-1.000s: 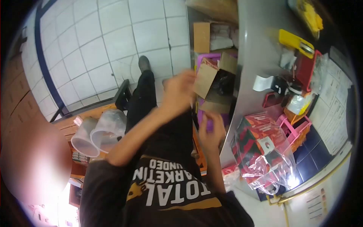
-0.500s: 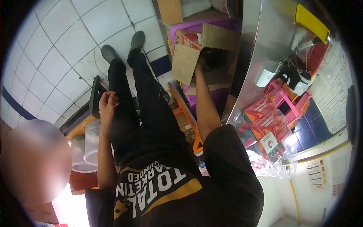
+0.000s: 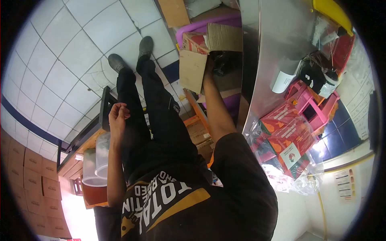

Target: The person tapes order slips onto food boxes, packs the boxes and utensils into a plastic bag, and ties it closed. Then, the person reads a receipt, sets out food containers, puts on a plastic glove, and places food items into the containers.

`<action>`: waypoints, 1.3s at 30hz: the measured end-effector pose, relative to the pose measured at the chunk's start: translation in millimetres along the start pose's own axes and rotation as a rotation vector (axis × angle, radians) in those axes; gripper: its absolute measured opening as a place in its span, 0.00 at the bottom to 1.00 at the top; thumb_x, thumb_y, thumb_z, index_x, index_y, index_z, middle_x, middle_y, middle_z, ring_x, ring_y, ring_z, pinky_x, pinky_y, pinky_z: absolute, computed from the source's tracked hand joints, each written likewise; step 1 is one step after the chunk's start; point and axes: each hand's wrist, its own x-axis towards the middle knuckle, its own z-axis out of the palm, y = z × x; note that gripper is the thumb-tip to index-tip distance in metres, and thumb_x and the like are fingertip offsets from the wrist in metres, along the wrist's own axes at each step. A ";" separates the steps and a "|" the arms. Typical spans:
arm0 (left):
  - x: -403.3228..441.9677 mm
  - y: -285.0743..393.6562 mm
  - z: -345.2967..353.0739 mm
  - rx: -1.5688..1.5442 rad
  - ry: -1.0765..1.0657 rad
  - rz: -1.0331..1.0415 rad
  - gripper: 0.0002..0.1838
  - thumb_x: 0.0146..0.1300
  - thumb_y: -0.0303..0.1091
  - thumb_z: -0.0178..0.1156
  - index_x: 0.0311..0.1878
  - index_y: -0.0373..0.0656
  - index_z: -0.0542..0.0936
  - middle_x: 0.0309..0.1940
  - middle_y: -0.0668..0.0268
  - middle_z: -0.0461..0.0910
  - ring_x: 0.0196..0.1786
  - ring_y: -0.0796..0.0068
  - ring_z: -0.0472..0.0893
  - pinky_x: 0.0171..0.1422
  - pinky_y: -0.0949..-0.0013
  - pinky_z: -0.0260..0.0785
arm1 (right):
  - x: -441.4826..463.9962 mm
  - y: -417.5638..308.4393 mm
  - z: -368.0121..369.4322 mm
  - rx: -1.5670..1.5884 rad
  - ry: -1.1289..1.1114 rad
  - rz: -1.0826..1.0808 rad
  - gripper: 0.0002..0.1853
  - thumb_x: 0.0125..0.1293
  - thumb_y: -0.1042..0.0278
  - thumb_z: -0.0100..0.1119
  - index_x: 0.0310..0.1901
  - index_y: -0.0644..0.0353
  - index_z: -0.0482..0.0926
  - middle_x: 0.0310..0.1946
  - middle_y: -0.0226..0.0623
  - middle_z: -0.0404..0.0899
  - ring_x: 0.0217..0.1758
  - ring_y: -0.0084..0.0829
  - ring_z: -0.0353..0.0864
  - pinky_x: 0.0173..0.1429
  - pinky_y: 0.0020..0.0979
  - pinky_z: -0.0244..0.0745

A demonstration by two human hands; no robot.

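My right hand (image 3: 209, 69) reaches down into an open cardboard box (image 3: 193, 71). Shadow and the box flap hide its fingers, so their grip is unclear. Beside that hand, inside the box, lies dark, shiny material (image 3: 225, 62) like black plastic. The box sits in a purple plastic tub (image 3: 188, 29). In front of my left thigh hangs my left hand (image 3: 119, 115), its fingers loosely curled together with nothing visible in them.
A metal counter (image 3: 263, 76) runs along the right, with red printed packages (image 3: 286, 130) in clear plastic and a pink plastic stand (image 3: 311, 106) beyond. Translucent tubs (image 3: 93, 162) stand at the left on a wooden shelf. Cardboard boxes (image 3: 34, 180) are stacked far left.
The view has shifted, bringing the stacked boxes at the left into sight; the person there has left the frame. My right hand remains in the box, and more dark, shiny material shows.
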 end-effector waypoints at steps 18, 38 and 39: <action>-45.3 73.8 134.9 0.382 -0.354 0.409 0.22 0.69 0.37 0.65 0.61 0.38 0.74 0.44 0.64 0.80 0.48 0.73 0.79 0.53 0.69 0.73 | -164.1 -21.9 -146.8 0.240 0.058 0.526 0.14 0.79 0.65 0.47 0.53 0.69 0.75 0.50 0.44 0.82 0.48 0.36 0.82 0.47 0.31 0.78; -260.5 271.9 77.2 -0.334 -0.286 0.641 0.11 0.71 0.35 0.63 0.50 0.39 0.78 0.40 0.67 0.84 0.40 0.81 0.82 0.44 0.72 0.76 | -291.8 -254.3 -395.4 0.908 -0.110 -0.451 0.22 0.62 0.68 0.70 0.55 0.66 0.75 0.38 0.47 0.86 0.31 0.34 0.88 0.36 0.34 0.81; -269.4 276.0 73.9 -0.282 -0.237 0.732 0.11 0.71 0.35 0.64 0.49 0.39 0.78 0.40 0.68 0.84 0.40 0.83 0.81 0.45 0.74 0.75 | -291.4 -259.6 -401.2 0.908 -0.085 -0.458 0.20 0.61 0.69 0.70 0.52 0.65 0.75 0.38 0.47 0.85 0.33 0.38 0.88 0.39 0.36 0.81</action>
